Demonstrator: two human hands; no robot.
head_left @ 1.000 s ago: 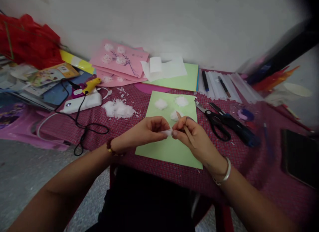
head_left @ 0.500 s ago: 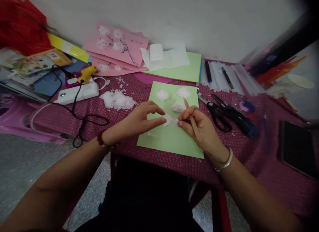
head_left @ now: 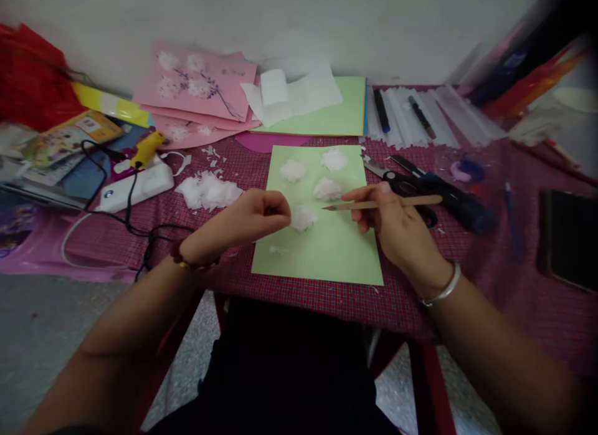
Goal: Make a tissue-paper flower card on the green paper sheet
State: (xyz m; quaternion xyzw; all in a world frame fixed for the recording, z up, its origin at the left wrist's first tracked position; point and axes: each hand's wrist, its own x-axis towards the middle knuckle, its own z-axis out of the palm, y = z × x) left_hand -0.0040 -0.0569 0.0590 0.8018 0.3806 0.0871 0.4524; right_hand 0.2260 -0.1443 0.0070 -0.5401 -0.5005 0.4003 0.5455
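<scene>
Pinching a tan wooden pencil (head_left: 350, 205), my right hand (head_left: 399, 226) overhangs the pale-green paper sheet (head_left: 327, 254)'s right edge; my left hand (head_left: 256, 215), fingers curled, flanks a ruffled white-paper tuft (head_left: 304, 217); open room: near-right corner.

No readable text, marks on pink card (head_left: 215, 67) too small

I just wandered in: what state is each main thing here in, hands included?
Rectangular pale green paper sheet, lying flat
Four round fluffy white tufts, resting on the sheet
Slim tan wooden pencil-like stick, tip dark and pointed, held sideways
Right hand, closed on the stick
Left hand, curled beside the nearest tuft; whether holding anything, hidden
White cylindrical paper roll, partly unrolled
Shredded white paper pile, heaped loose
Yellow gun-shaped tool, lying unheld
</scene>
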